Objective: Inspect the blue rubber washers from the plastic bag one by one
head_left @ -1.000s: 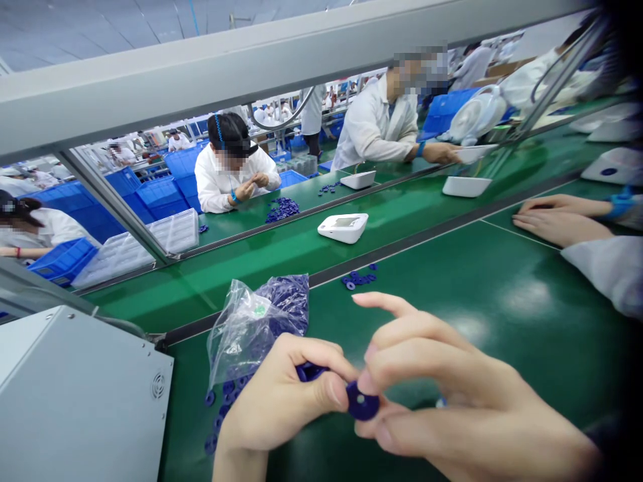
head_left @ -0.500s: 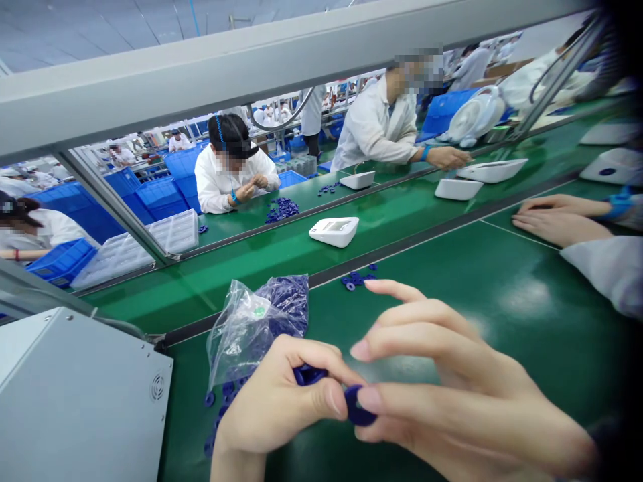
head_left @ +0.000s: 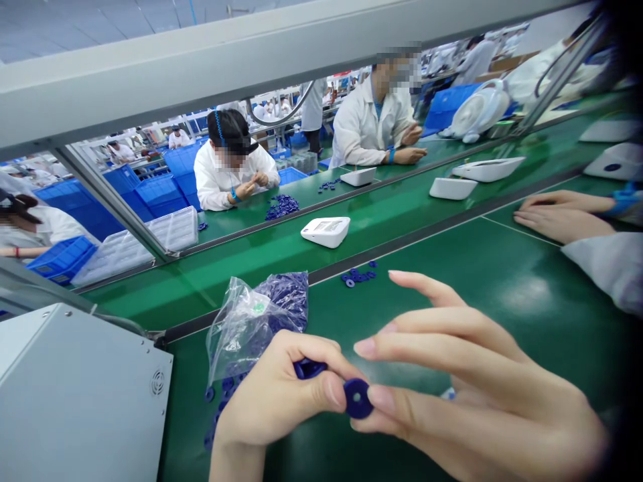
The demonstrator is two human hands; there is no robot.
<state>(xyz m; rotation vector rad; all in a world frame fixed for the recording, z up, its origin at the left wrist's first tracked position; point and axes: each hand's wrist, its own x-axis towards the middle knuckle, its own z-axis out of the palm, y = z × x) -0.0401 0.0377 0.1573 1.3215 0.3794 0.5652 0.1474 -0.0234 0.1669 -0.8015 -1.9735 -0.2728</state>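
Note:
Between both hands is a small dark-blue ring-shaped disc (head_left: 358, 399) with a hole in its middle, its flat face towards me. My left hand (head_left: 286, 395) pinches its left edge with thumb and forefinger. More blue pieces (head_left: 308, 369) sit in the curl of that hand. My right hand (head_left: 467, 381) grips the disc's right edge between finger and thumb, the other fingers raised and apart. Behind my left hand lies a clear plastic bag (head_left: 261, 321) full of blue pieces. Loose blue rings (head_left: 226, 388) are scattered beside it, partly hidden by my wrist.
A small group of blue rings (head_left: 358, 275) lies beyond my hands. White device housings (head_left: 326, 231) sit on the green conveyor (head_left: 396, 207). A grey metal box (head_left: 85, 395) stands at left. A co-worker's hands (head_left: 562, 214) rest at right; people in white coats sit opposite.
The disc has turned to show its face and hole more fully. My right hand has shifted slightly right. White housings have moved left; the person opposite has drawn a hand back from them.

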